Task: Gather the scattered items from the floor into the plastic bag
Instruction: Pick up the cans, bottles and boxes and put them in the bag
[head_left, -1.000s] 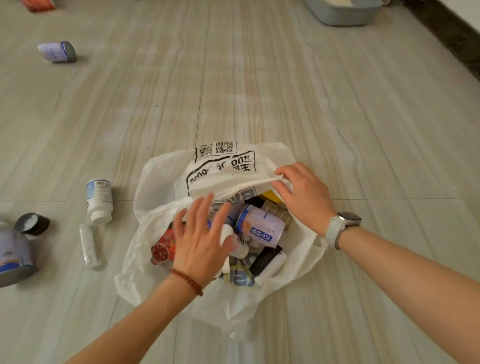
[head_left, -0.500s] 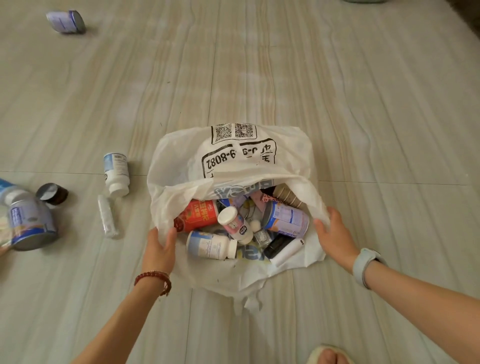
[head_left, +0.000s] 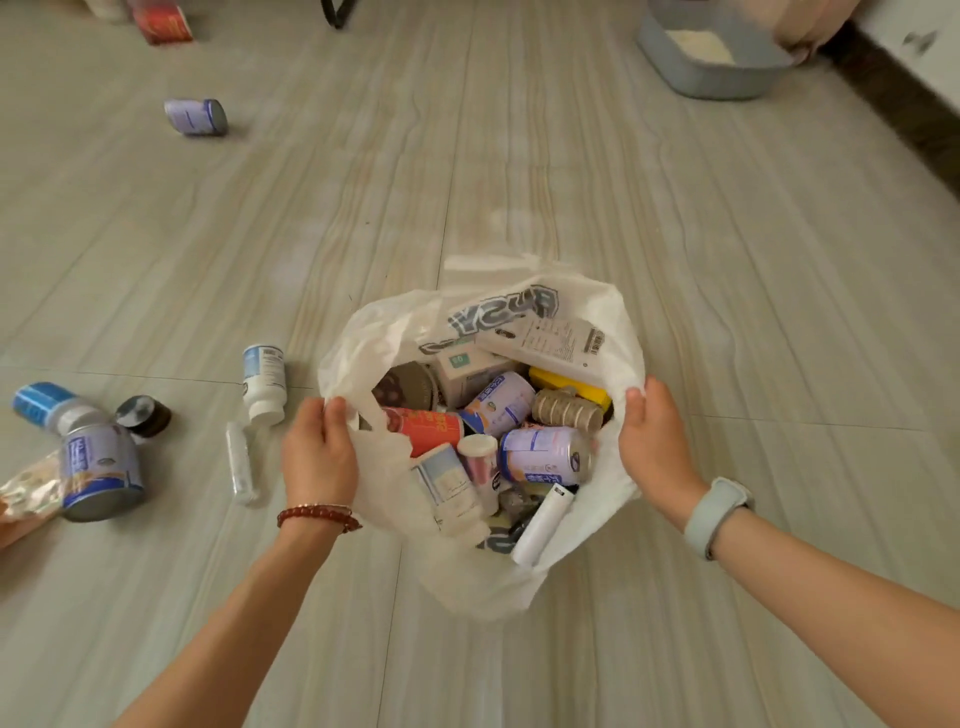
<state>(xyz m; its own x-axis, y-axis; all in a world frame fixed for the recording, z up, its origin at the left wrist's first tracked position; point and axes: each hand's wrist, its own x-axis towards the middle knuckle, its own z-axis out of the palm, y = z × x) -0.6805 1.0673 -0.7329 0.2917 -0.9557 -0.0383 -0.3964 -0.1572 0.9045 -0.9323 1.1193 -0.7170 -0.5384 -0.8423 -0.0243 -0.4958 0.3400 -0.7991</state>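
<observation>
- Head view: I've got the plastic bag (head_left: 524, 587) on the floor (head_left: 519, 156) right in front of me, mouth pulled wide, packed with cans, bottles and boxes.
- My left hand (head_left: 319, 452) grips the left rim, fingers curled over the edge and clamped on the thin plastic.
- My right hand (head_left: 655, 441) does the same on the right rim, thumb on the inside, fingers wrapped round the outside, pinching the film.
- Judging the step: I'm spreading the mouth so the next things drop in cleanly. Best to keep both rims pulled apart evenly and low, so the load doesn't tip out of the near side, where a white tube (head_left: 543, 522) lies close to the edge.
- The plastic looks thin, so I'd hold it firmly but not yank; the cans inside look heavy enough to tear it.
- Plenty left to gather, I reckon: a white pill bottle (head_left: 264, 382) and a clear tube (head_left: 240, 462) lie just beside the bag on my left.
- Farther left there's a big blue-labelled can (head_left: 101, 470), a dark jar (head_left: 144, 415), a blue-topped bottle (head_left: 44, 408) and a foil packet (head_left: 31, 491) at the frame edge.
- Well away, up the floor, a small purple can (head_left: 196, 117) lies on its side, and a red box (head_left: 162, 22) sits near the top edge.
- I'd let go with my left hand for the pill bottle first; it's nearest.
</observation>
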